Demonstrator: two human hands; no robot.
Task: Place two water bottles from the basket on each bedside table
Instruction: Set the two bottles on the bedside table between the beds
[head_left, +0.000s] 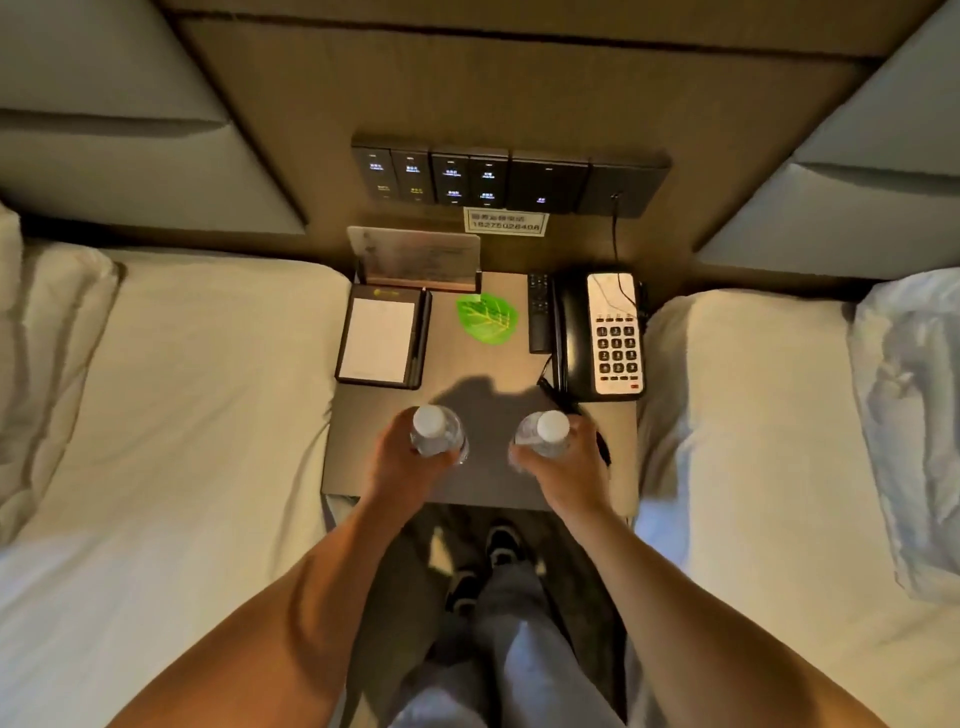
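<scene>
i see a notepad (377, 340), green leaf card (487, 317), remote (538, 312) and phone (597, 335) crowding the tabletop's (483, 483) far half. my left grip (402, 462) wraps one upright bottle (435, 430), my right grip (569, 462) another bottle (545, 434), both over the bare near half.

Dark bedside table (483, 483) btwn two beds. Far left: notepad (378, 340), card holder (415, 260). Centre: green leaf card (487, 318). Far right: remote (539, 312), phone (602, 335).
</scene>
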